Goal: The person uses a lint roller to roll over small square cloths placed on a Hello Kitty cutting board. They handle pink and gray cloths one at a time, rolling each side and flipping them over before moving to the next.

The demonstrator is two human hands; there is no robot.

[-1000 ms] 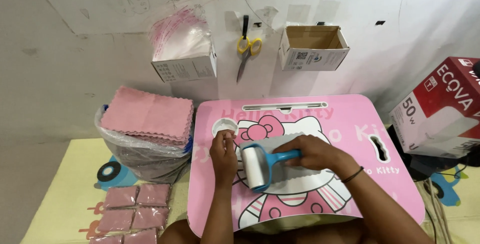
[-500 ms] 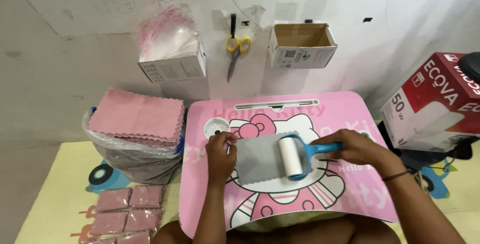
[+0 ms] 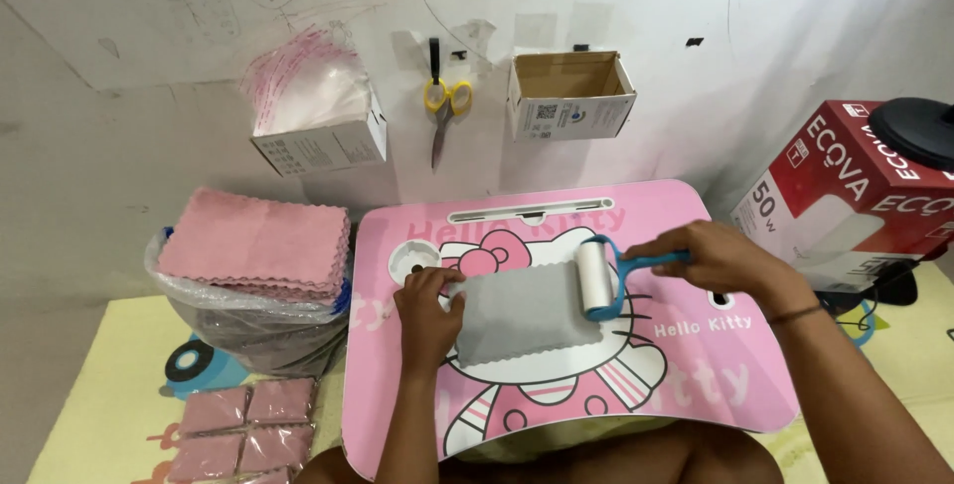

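Observation:
A grey cloth [image 3: 522,313] lies flat on a pink lap table [image 3: 636,385] with a cartoon cat print. My left hand [image 3: 427,310] presses down on the cloth's left edge. My right hand [image 3: 711,255] grips the blue handle of a lint roller [image 3: 599,278], whose white roll rests on the cloth's right end.
A stack of pink cloths [image 3: 256,245] sits on a plastic-wrapped bundle at the left. Bagged pink cloths [image 3: 243,424] lie on the floor mat. On the wall hang a box of clear bags [image 3: 313,111], yellow-handled scissors [image 3: 442,101] and an open cardboard box [image 3: 569,94]. A red-and-white carton [image 3: 845,196] stands at right.
The lint roller has travelled from the cloth's left part across to its right end, with my right hand moving right. My left hand has stayed on the cloth's left edge.

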